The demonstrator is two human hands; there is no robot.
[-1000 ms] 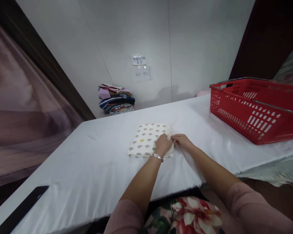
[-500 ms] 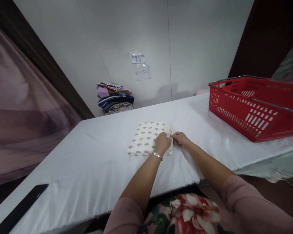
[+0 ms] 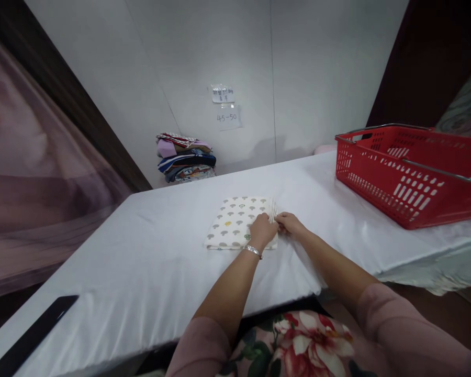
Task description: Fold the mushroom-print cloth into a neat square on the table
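Observation:
A folded white cloth [image 3: 233,222] with a grey mushroom print lies flat on the white-covered table [image 3: 153,262]. Its layered edge is on the right side. My left hand [image 3: 263,230], with a silver bracelet at the wrist, rests on the cloth's right part, its fingers closed on the layers near that edge. My right hand [image 3: 290,225] is just beyond the right edge, thumb and fingers pinched at the cloth's layers. The fingertips of both hands nearly meet, and the bit of fabric between them is partly hidden.
A red plastic basket [image 3: 380,183] with metal handles stands on the table's right end. Several folded fabrics [image 3: 186,159] are stacked by the wall at the back. Two paper labels [image 3: 228,117] hang above. A dark flat object [image 3: 35,335] lies at the front left.
Hardly anything differs. My hands stay at the cloth's right edge, with the left fingertips slightly closer to the right ones.

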